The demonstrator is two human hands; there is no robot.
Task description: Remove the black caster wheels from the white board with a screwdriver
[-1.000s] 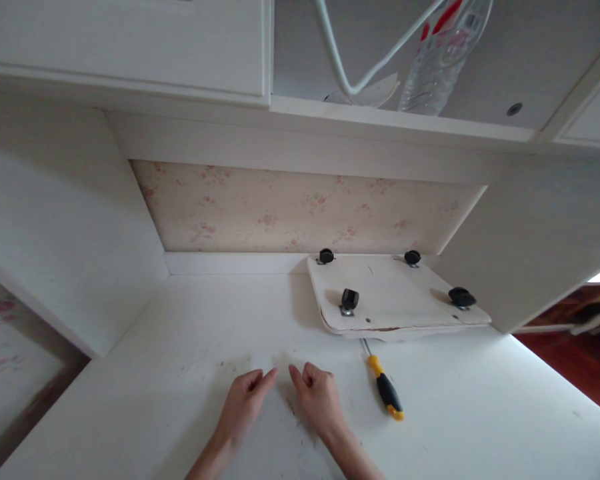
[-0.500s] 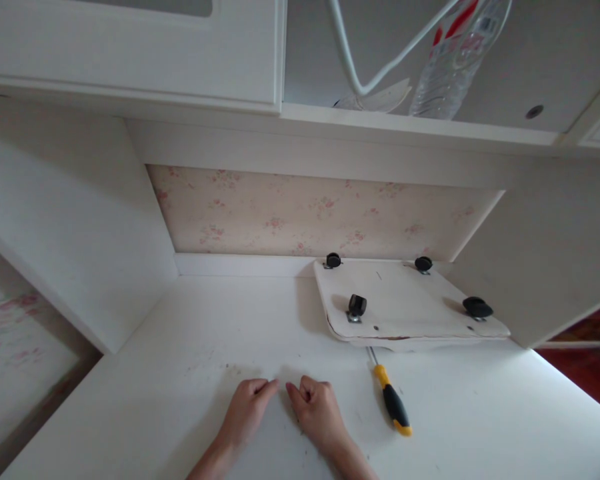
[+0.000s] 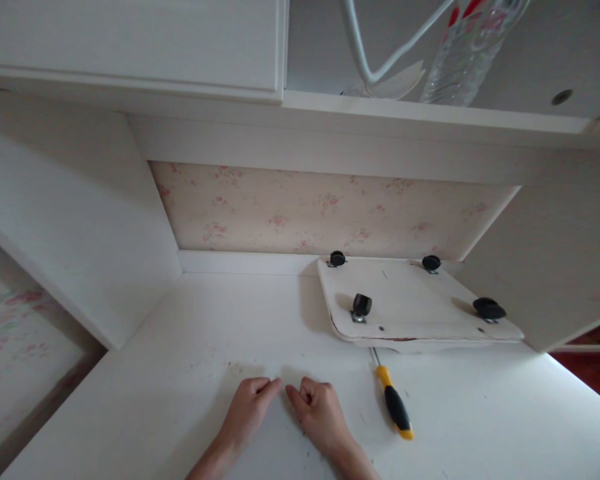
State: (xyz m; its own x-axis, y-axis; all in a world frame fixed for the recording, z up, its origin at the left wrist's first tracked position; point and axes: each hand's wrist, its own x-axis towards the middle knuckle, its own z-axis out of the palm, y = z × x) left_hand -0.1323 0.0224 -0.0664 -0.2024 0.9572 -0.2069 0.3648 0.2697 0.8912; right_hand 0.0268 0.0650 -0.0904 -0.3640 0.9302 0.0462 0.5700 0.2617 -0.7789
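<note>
Since the earlier frame the view has swung slightly, so the board and the screwdriver sit farther right in it, and the two hands have drawn a little closer together. The bottle [image 3: 457,63] in the open compartment above carries a red-marked label [image 3: 473,8], cut off by the top edge and too unclear to read. Any lettering on the screwdriver [image 3: 396,407] is too small to make out.

That screwdriver has a yellow and black handle and lies on the surface [image 3: 220,307] just beside the right hand [image 3: 321,410], its thin shaft running to the front edge of the board [image 3: 415,303]. The board is white, lying near the back with four black casters [image 3: 363,305] pointing up; its front edge is chipped, showing brown. The grip of the left hand [image 3: 247,408] and that of the right are both curled into fists, with nothing visible in them, thumb tips almost meeting.

The surface is white, with dark specks around the hands. Floral wallpaper [image 3: 300,207] covers the wall behind, between white side panels [image 3: 70,193]; reddish flooring [image 3: 587,375] shows at far right.
</note>
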